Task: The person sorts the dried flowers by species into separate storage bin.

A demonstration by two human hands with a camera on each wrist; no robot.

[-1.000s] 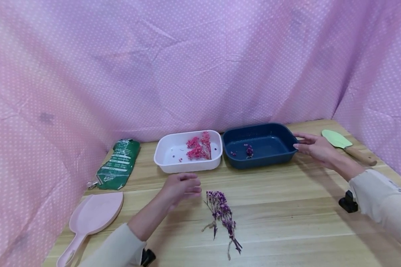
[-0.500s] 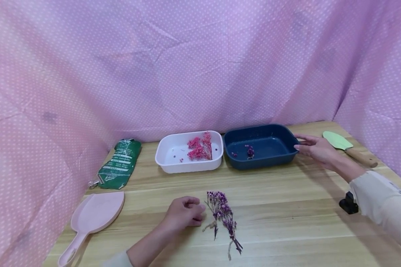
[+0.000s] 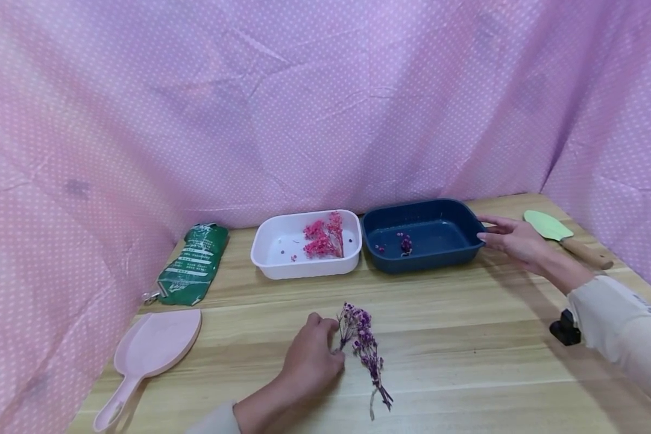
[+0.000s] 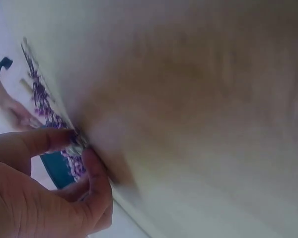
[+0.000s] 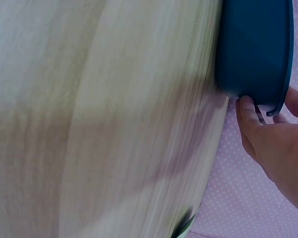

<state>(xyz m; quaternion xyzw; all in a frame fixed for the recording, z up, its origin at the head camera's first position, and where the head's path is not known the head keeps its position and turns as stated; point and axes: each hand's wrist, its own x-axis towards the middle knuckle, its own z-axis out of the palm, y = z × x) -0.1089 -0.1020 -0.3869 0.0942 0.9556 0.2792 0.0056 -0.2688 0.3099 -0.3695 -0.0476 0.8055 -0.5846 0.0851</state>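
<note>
My left hand pinches the stem end of the left-hand sprig of purple dried flowers between thumb and index finger, low over the wooden table; its fingertips cover the tied end. In the left wrist view the pinched stems show between the fingertips. Beside it lies a second, twine-tied purple sprig. My right hand grips the right end of a dark blue rectangular basin, thumb and fingers around the end wall. Inside the basin lies a small purple flower cluster.
Left of the basin stands a white basin with pink dried flowers. A green packet and a pink dustpan lie at the left. Far right is a green trowel with a wooden handle. Pink dotted cloth surrounds the table.
My left hand has come down and toward me from near the white basin, then right to the purple sprig, and taken hold of its stems. My right hand has stayed on the blue basin.
</note>
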